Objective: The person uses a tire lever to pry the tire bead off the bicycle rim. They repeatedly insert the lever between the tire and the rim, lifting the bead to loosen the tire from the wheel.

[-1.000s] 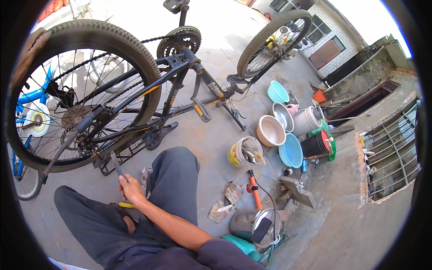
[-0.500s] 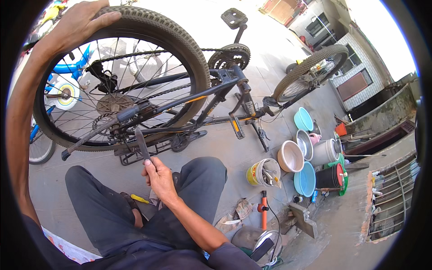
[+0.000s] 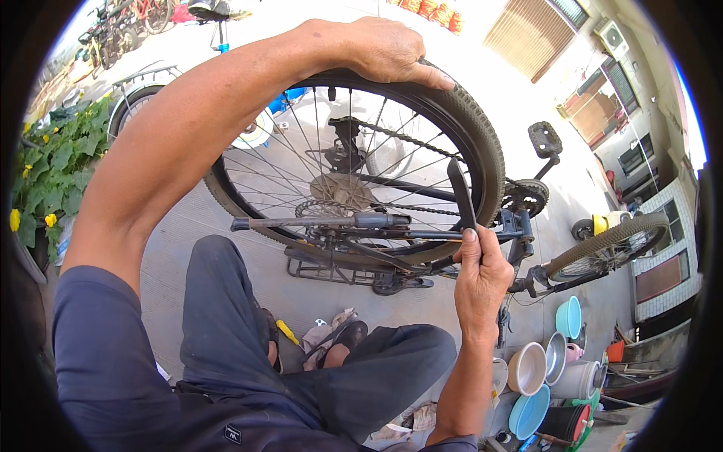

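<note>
A bicycle lies upended, its rear wheel [image 3: 340, 188] facing me with spokes, chain and sprockets showing. Over the top of the knobby tyre [image 3: 489, 154] is wrapped my left hand [image 3: 392, 54], its thumb along the tread and its other fingers partly hidden. My right hand [image 3: 482, 282] is closed round a flat dark tyre lever [image 3: 461, 192]. The lever points up, its rounded tip in front of the wheel's right side near the rim; whether it touches is unclear. Just beyond my right hand runs the dark frame [image 3: 516, 226].
The front wheel [image 3: 610, 245] and a pedal [image 3: 545, 139] stick out to the right. Several basins, including a blue basin [image 3: 529, 413], and a grey bucket [image 3: 576, 382] stand lower right. A yellow-handled tool [image 3: 286, 331] lies between my legs. Leafy plants [image 3: 64, 162] grow at left.
The view has shifted, putting the bicycle farther right. My left hand has moved right along the tyre. My right hand has brought the lever up to the wheel's right side.
</note>
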Tool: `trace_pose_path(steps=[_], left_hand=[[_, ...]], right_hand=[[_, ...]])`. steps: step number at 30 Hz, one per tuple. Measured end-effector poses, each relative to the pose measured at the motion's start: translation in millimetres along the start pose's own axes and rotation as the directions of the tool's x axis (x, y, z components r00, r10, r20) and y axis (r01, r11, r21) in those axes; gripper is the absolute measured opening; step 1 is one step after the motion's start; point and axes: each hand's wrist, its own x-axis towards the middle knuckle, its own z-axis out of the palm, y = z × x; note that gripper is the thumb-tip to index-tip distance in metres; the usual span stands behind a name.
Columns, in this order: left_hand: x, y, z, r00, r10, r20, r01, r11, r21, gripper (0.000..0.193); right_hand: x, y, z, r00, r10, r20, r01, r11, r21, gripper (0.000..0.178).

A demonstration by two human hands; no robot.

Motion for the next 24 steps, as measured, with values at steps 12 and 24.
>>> trace_pose_path(steps=[12,24], left_hand=[[8.1,-1.9,-7.3,0.996,0.022,0.088,-0.005,0.983,-0.186,0.084],[11.1,-8.8,-2.1,0.996,0.043,0.077,-0.027,0.981,-0.190,0.083]], right_hand=[[103.7,-38.6,-50.4,0.962,-0.196,0.187,0.263,0.848,-0.460,0.021],[162.8,-92.1,-61.4,0.874,-0.069,0.480,0.380,0.713,-0.589,0.023]])
